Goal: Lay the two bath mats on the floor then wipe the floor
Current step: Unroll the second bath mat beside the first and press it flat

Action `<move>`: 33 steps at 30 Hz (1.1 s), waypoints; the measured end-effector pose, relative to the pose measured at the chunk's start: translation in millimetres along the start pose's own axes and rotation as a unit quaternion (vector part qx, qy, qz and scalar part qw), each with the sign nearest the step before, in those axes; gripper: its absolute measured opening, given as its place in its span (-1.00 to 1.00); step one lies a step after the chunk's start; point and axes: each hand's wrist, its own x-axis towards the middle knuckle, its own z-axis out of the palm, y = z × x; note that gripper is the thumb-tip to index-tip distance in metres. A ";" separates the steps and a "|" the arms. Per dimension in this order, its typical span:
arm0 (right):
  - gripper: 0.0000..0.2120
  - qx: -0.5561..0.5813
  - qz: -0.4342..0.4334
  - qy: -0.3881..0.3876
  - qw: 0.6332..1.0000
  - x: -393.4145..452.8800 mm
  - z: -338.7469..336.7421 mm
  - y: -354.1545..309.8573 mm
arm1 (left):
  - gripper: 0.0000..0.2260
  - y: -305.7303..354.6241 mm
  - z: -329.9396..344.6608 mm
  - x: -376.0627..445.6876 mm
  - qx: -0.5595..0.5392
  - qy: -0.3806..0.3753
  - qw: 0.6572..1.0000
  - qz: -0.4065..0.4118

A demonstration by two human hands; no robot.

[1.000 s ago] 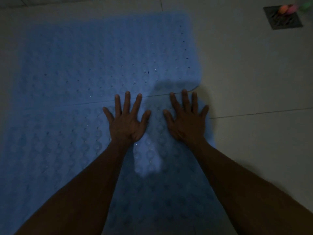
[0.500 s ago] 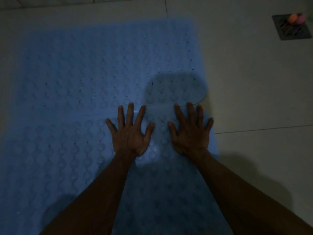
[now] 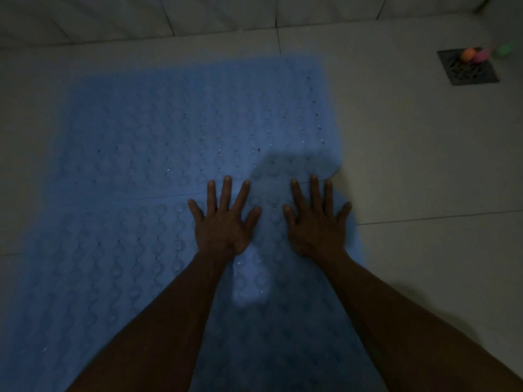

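Two blue bubbled bath mats lie flat on the pale tiled floor [image 3: 424,165]. The far mat [image 3: 184,123] fills the upper middle of the view. The near mat [image 3: 99,278] lies below it, and the two meet along a seam just beyond my fingertips. My left hand [image 3: 223,222] rests palm down on the near mat with its fingers spread. My right hand [image 3: 317,222] is pressed flat beside it near the mat's right edge, fingers also apart. Neither hand holds anything.
A dark square floor drain [image 3: 468,66] sits at the top right with small orange, pink and green objects [image 3: 481,53] on its far edge. A tiled wall [image 3: 169,15] runs along the top. Bare tile stretches to the right of the mats.
The view has tilted up, so the wall base now shows and the mats sit lower in frame. Both hands stay flat near the seam between the mats.
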 end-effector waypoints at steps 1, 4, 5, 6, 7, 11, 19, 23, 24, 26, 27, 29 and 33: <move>-0.43 0.003 0.006 0.000 1.000 -2.2 -0.1 -4.0 | -0.41 1.0 -1.6 -1.3 0.000 -0.005 1.000 -0.003; -0.44 0.024 0.022 0.000 0.999 -16.0 4.5 -13.2 | -0.42 5.2 1.7 -15.1 -0.032 -0.004 0.999 -0.009; -0.44 0.025 0.019 0.006 0.999 -22.6 8.6 -14.0 | -0.43 5.1 6.4 -23.4 -0.041 0.003 0.999 -0.007; -0.44 0.019 0.012 0.015 1.000 -29.7 12.1 -14.1 | -0.43 3.5 11.5 -33.6 -0.044 0.013 0.999 -0.003; -0.44 0.008 0.003 0.025 1.000 -36.5 15.5 -13.5 | -0.43 0.4 16.5 -44.9 -0.042 0.024 0.999 0.001; -0.45 -0.018 0.000 0.007 1.000 -54.4 13.6 -14.6 | -0.42 -15.9 26.3 -79.7 -0.024 0.014 0.999 0.016; -0.46 0.040 0.011 -0.127 0.991 -66.9 -76.9 -56.9 | -0.42 -19.1 -64.6 -96.0 -0.082 -0.077 0.994 -0.006; -0.44 0.082 0.019 -0.144 0.986 -104.8 -174.2 -98.2 | -0.42 -11.1 -163.2 -139.9 -0.118 -0.071 0.990 -0.022; -0.44 0.087 0.019 -0.145 0.985 -117.9 -204.2 -107.9 | -0.42 -8.0 -191.0 -152.3 -0.122 -0.065 0.990 -0.021; -0.40 0.094 0.009 -0.139 0.986 -144.4 -268.6 -126.1 | -0.40 -0.5 -252.3 -176.5 -0.126 -0.062 0.990 -0.015; -0.38 0.094 0.001 -0.133 0.987 -157.1 -301.4 -134.6 | -0.39 4.2 -284.8 -188.1 -0.124 -0.067 0.990 -0.010; -0.36 0.093 -0.006 -0.124 0.988 -176.9 -369.5 -152.1 | -0.37 14.9 -354.5 -208.7 -0.112 -0.067 0.992 0.002; -0.35 0.109 -0.024 -0.089 0.990 -200.7 -515.5 -189.5 | -0.35 43.2 -506.0 -242.9 -0.106 -0.026 0.994 0.010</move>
